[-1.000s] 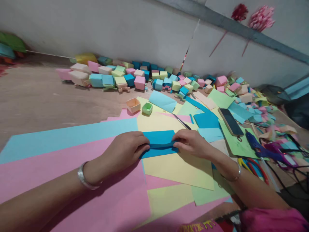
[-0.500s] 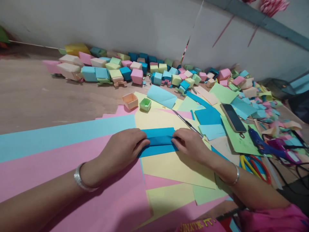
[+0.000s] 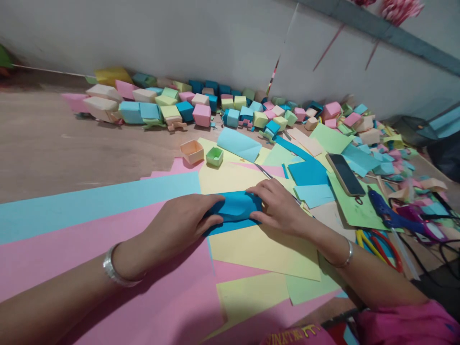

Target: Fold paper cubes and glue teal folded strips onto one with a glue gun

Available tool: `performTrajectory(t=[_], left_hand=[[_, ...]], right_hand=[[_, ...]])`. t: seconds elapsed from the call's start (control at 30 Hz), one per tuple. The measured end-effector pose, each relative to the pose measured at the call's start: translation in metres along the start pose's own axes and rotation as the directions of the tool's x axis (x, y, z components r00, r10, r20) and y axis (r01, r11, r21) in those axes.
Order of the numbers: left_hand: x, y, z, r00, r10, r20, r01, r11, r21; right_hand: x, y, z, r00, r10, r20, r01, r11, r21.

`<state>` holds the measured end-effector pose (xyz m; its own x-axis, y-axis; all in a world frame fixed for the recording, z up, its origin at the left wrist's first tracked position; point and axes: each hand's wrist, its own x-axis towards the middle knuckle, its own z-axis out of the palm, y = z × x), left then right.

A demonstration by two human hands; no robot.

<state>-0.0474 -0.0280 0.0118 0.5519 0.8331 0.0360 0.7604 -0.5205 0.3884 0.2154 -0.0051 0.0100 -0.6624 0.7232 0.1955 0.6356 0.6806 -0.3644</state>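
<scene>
A strip of blue paper (image 3: 235, 207), partly folded lengthwise, lies over yellow and pink sheets in front of me. At its left end, my left hand (image 3: 187, 218) grips it between thumb and fingers. My right hand (image 3: 278, 206) holds the other end, thumb on the near edge and fingertips on the far edge. Between the hands the folded flap bulges up a little. Just beyond stand a small peach paper box (image 3: 192, 151) and a smaller green paper box (image 3: 214, 156). A pen (image 3: 264, 171) lies partly hidden behind my right hand.
Many folded paper boxes (image 3: 202, 115) line the wall. To the right are a phone (image 3: 345, 175), a blue glue gun (image 3: 390, 213) with cables, and scissors (image 3: 381, 247) with red and yellow handles. Large pink (image 3: 143, 287) and light blue sheets (image 3: 108, 199) spread on the left.
The flap of the blue paper now rises and covers more of the far part. My right hand's fingers have spread from a pinch to the far edge.
</scene>
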Motion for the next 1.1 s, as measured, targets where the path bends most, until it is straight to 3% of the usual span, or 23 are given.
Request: performTrajectory(t=[0.27,0.4,0.5,0.63,0.73,0.9,1.1], left_hand=[[-0.004,0.001,0.000,0.995,-0.044,-0.095,0.046,0.999,0.013],[-0.004,0.007,-0.007,0.970,-0.103,-0.220,0.126,0.988,0.094],[-0.002,0.009,-0.012,0.952,-0.069,-0.299,0.111,0.986,0.126],[0.002,0.009,-0.013,0.972,-0.031,-0.232,0.023,0.999,-0.036],[0.002,0.010,-0.013,0.984,-0.102,-0.145,0.078,0.983,-0.164],[0.002,0.010,-0.016,0.958,-0.230,-0.170,0.182,0.949,-0.256],[0.004,0.008,-0.016,0.958,-0.254,-0.133,0.207,0.934,-0.292]], right_hand=[[-0.001,-0.004,-0.001,0.991,-0.012,-0.135,0.043,0.972,0.232],[-0.002,-0.005,0.001,0.991,0.016,-0.133,0.023,0.956,0.293],[-0.003,-0.005,0.002,0.989,0.044,-0.141,0.004,0.944,0.329],[-0.002,-0.007,0.000,0.983,0.090,-0.161,-0.028,0.936,0.352],[-0.002,-0.008,-0.002,0.978,0.135,-0.161,-0.070,0.933,0.354],[-0.001,-0.006,-0.002,0.974,0.151,-0.171,-0.079,0.927,0.367],[-0.003,-0.004,0.004,0.972,0.170,-0.165,-0.100,0.926,0.363]])
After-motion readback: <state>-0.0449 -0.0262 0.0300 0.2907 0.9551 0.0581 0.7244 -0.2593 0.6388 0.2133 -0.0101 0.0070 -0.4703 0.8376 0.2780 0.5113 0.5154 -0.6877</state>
